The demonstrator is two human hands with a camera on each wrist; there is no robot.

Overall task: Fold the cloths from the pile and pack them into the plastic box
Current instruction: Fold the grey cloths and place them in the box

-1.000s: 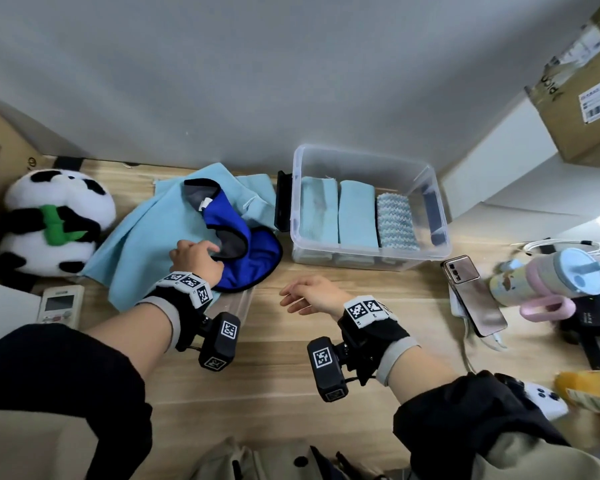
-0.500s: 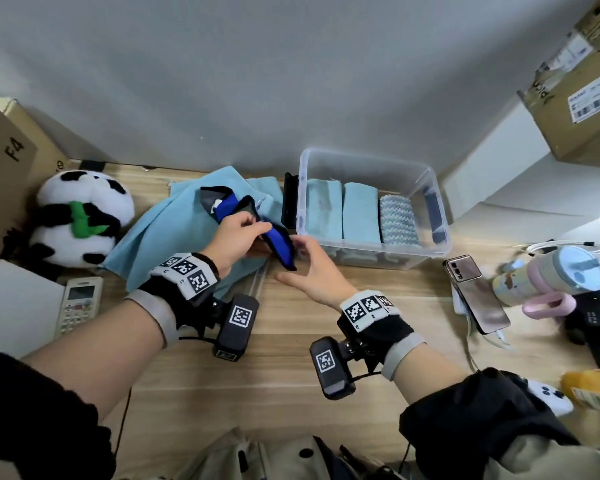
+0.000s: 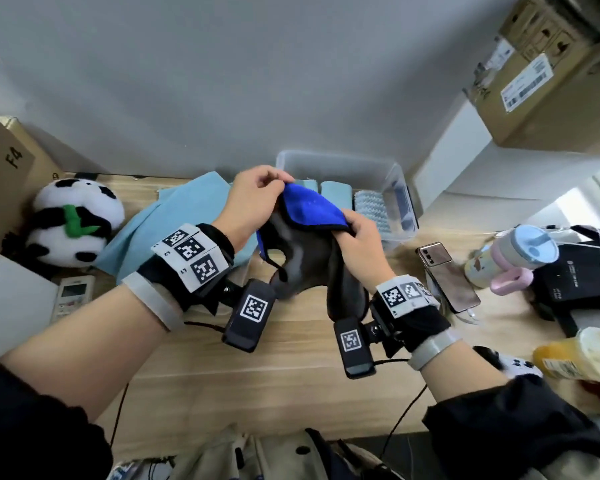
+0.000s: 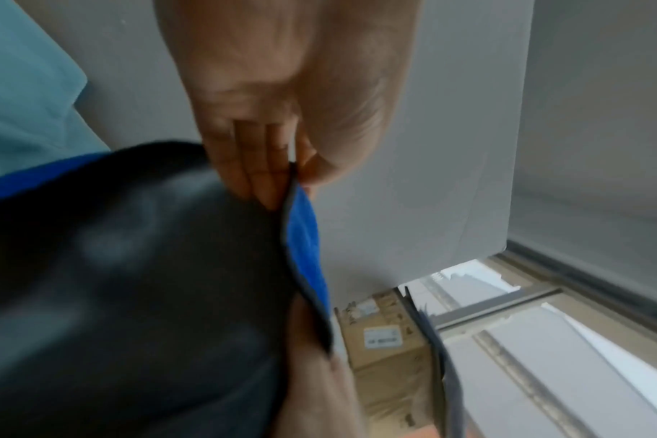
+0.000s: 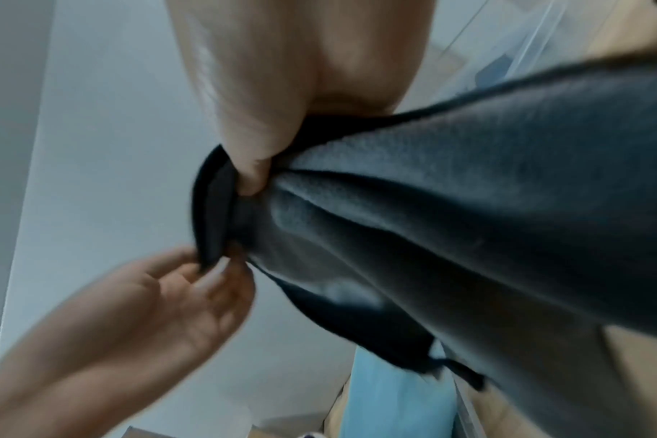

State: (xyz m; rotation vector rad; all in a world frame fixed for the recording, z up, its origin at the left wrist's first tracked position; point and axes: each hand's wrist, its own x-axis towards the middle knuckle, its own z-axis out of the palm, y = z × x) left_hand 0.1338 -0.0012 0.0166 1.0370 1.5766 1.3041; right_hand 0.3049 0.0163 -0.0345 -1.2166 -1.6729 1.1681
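A blue cloth with a dark grey underside (image 3: 312,209) hangs in the air above the wooden table, in front of the clear plastic box (image 3: 394,183). My left hand (image 3: 257,199) pinches its upper edge (image 4: 293,189) between thumb and fingers. My right hand (image 3: 355,237) grips another part of the edge, its thumb pressed into the grey side (image 5: 469,183). The rest of the cloth droops down toward the wrists. Folded light blue cloths (image 3: 335,190) and a patterned one (image 3: 369,206) stand in the box. A light blue cloth (image 3: 181,216) lies spread on the table at the left.
A panda plush (image 3: 77,223) and a remote (image 3: 71,296) sit at the left. A phone (image 3: 447,275), a pastel cup (image 3: 513,251), a black pouch with cables and a yellow bottle (image 3: 575,355) crowd the right. Cardboard boxes (image 3: 548,71) stand at the upper right.
Both hands have lifted the blue and grey cloth off the pile into the air. The right hand came from the table to grip it. The head view shifted.
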